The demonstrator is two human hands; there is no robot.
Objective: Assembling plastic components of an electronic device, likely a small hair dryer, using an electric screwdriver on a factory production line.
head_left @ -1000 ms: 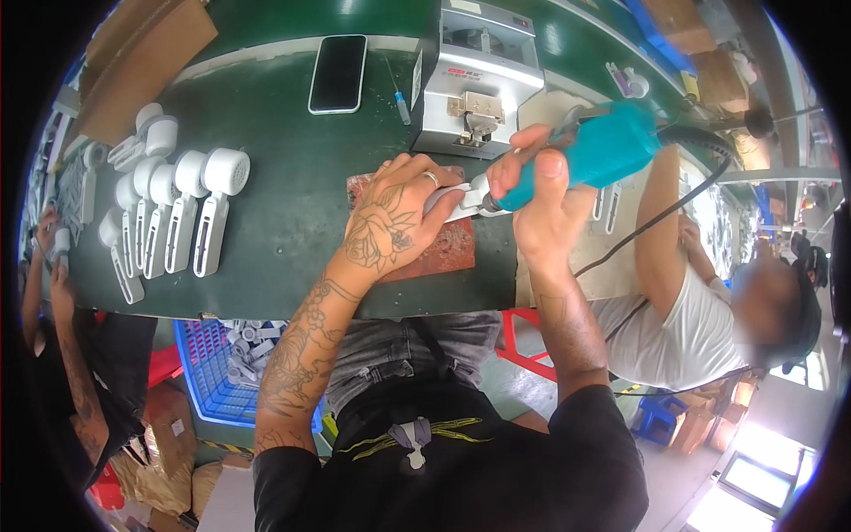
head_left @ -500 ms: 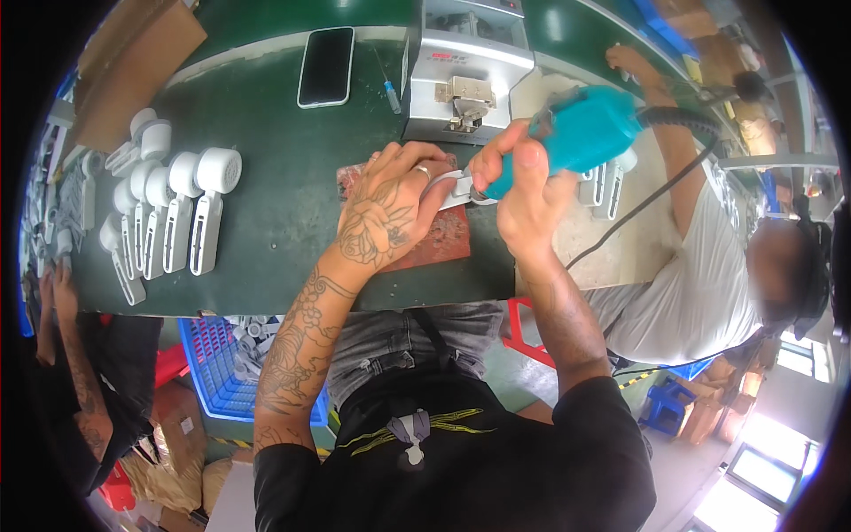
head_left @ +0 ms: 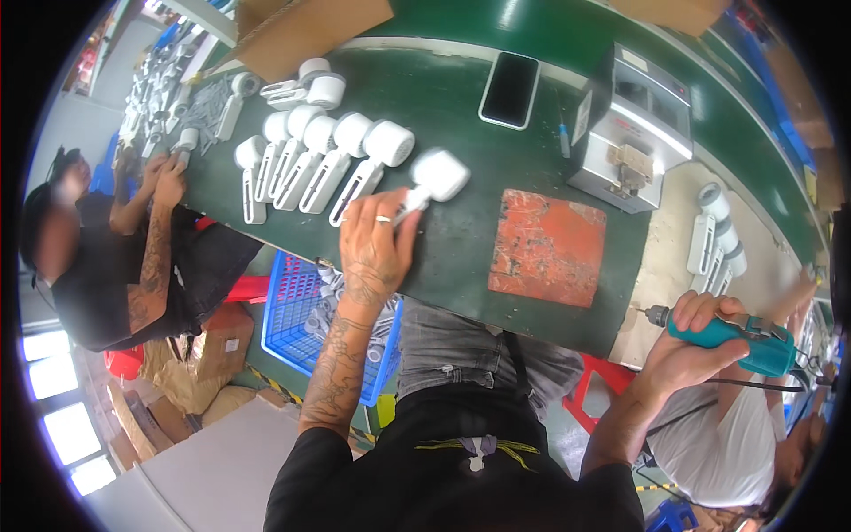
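Note:
My left hand (head_left: 377,232) is closed round the handle of a white shower-head-shaped piece (head_left: 441,175) with a thick round head, held over the green table. Close to its left stands a row of several matching white pieces (head_left: 331,170) with slotted handles, heads pointing away from me. My right hand (head_left: 694,348) grips a teal corded electric screwdriver (head_left: 740,346) beyond the table's right end, its bit pointing left. Between my hands a scuffed red mat (head_left: 550,248) lies on the table, with nothing on it.
A silver machine (head_left: 629,129) stands behind the mat, near a small screwdriver (head_left: 564,140) and a phone (head_left: 510,90). More white pieces (head_left: 720,232) lie on the right-hand surface. A blue basket (head_left: 288,306) of grey parts sits below the edge. Co-workers sit on both sides.
My left hand has moved left from the red mat, carrying the white piece to the row. My right hand has drawn the electric screwdriver away to the right. The view has turned.

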